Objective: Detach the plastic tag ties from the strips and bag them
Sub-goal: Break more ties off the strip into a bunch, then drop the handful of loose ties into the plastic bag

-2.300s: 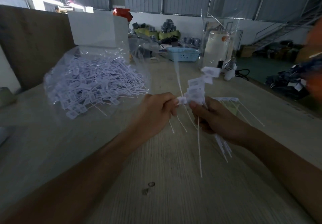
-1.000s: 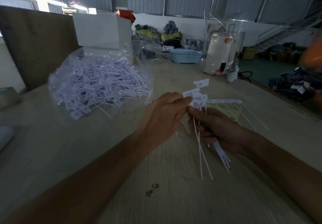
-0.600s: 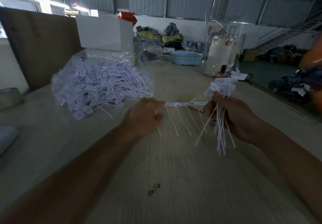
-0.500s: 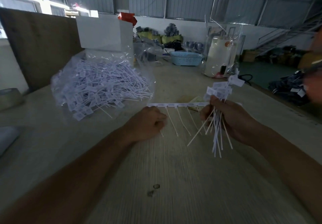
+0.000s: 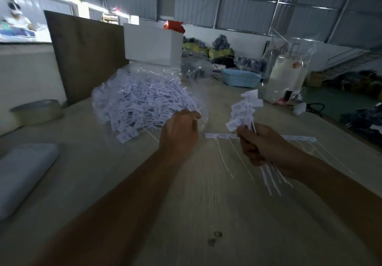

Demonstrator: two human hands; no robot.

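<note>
L hand (image 5: 179, 130) is now up at the open edge of the clear bag (image 5: 144, 102), fingers curled at the bag's mouth; can't tell if it actually pinches the film. 0.5 s ago it sat lower, by the strip's left end. R hand (image 5: 261, 144) still grips the bunch of loose tag ties (image 5: 245, 110), heads fanned above the fist, tails hanging below; bunch is right of the bag, apart from it. Strip (image 5: 220, 135) w/ a few ties still attached lies flat on the table (image 5: 186, 214), just right of the bag, partly behind the R hand. Bag holds a big heap of detached ties. Tape roll (image 5: 37, 111) well left of the bag.
</note>
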